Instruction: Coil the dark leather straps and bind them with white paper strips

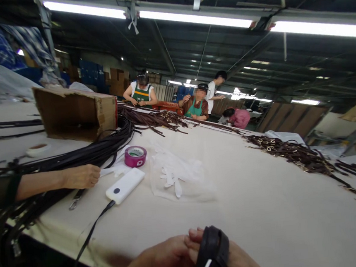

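Observation:
At the bottom of the head view my left hand [171, 254] is closed, its fingertips against the near side of a black leather strap [210, 247]. The strap is bent round into a loop, and a pale metal fitting shows low on it. My right hand [242, 263] grips the same strap from the other side; the strap and the frame's edge hide most of its fingers. Both hands are above the near edge of the pale table [259, 209].
Another person's hand [83, 177] rests by a bundle of black straps [104, 144] at the left. Nearby lie a white power bank [126, 185] with a cable, purple tape [135, 156], white gloves [171, 171] and a cardboard box [107, 112]. Brown straps [279, 149] lie right; several people work beyond.

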